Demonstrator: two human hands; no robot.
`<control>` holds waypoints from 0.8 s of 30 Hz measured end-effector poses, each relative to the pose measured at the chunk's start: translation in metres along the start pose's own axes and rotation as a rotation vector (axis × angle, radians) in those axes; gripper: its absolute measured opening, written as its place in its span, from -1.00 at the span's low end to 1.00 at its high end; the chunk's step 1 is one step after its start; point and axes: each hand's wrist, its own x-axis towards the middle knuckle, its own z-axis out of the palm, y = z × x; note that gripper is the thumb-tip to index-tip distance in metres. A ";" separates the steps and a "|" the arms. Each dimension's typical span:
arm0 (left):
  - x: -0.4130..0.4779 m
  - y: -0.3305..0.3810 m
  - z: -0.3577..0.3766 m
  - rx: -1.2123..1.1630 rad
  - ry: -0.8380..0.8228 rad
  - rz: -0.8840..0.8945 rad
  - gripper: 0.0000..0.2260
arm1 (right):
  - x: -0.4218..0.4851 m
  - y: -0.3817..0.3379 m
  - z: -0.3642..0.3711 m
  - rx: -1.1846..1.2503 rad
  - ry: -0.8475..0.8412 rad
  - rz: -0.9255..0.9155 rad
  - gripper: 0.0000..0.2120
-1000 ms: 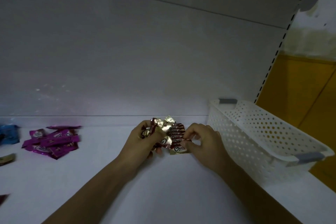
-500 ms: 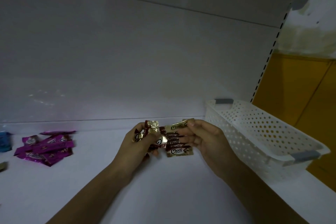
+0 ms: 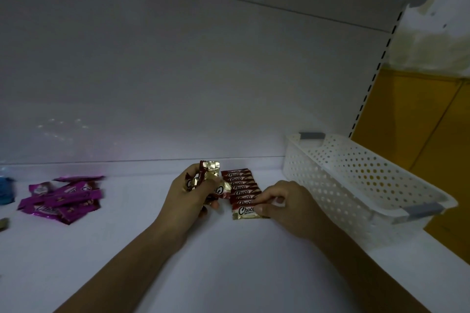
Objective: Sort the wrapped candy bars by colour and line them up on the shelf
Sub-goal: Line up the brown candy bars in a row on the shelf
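While purple bars (image 3: 61,198) lie heaped at left, I see the left hand (image 3: 189,201) clutching a bunch of red-gold bars (image 3: 207,173); on the white shelf (image 3: 127,249) the red row (image 3: 240,183) lies with long axes left-right (labels up). The right hand (image 3: 287,207), raised before, now pinches the nearest bar (image 3: 244,211) near the basket (image 3: 356,173).

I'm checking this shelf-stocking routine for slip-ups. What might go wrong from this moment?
1. The left hand grips a loose bunch of red-and-gold bars right beside the row; one may slip out and knock it.
2. The right hand pinches the front bar, which overlaps the next one; letting go carelessly might drag it and skew the line.
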 end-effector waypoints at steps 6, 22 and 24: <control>-0.001 0.000 0.000 0.001 -0.006 0.019 -0.88 | 0.000 -0.002 0.000 -0.045 0.023 -0.033 -0.90; -0.005 0.003 0.001 0.159 -0.138 0.037 -0.95 | 0.000 -0.036 0.003 0.679 0.112 0.057 -0.84; -0.004 0.004 0.002 0.121 -0.092 -0.001 -0.92 | 0.000 -0.032 0.000 0.712 0.116 0.113 -0.84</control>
